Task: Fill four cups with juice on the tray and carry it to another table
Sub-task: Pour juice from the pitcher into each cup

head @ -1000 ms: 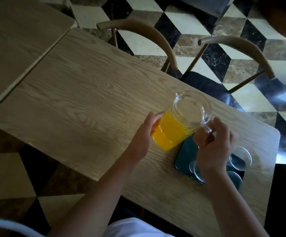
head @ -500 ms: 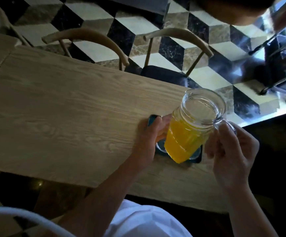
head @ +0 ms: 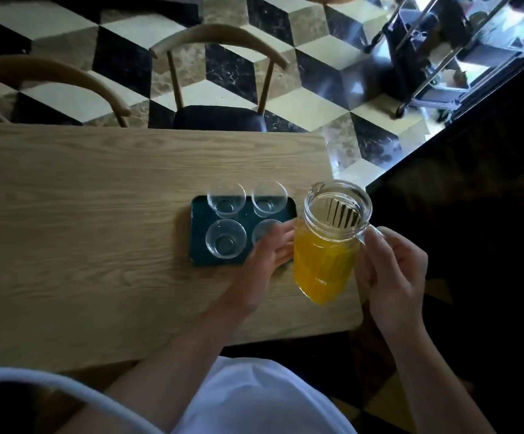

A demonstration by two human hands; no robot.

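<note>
A glass pitcher point(head: 326, 252) about half full of orange juice is held above the table's right end. My right hand point(head: 392, 264) grips its handle. My left hand point(head: 270, 255) presses flat against the pitcher's left side. Just left of the pitcher lies a dark teal tray point(head: 199, 233) with several clear glass cups. The three cups in full view point(head: 226, 198) point(head: 269, 195) point(head: 225, 242) hold no juice. My left hand partly covers the near right cup point(head: 263, 230).
The wooden table point(head: 82, 230) ends just right of the pitcher. Two wooden chairs point(head: 220, 73) point(head: 50, 86) stand at its far side on a checkered floor. A metal cart point(head: 436, 51) is at the far right. A dark surface point(head: 473, 214) lies to the right.
The view has swung, so the tray and all its cups now show fully. The pitcher now sits to the right of the tray instead of over it, with both hands still on it.
</note>
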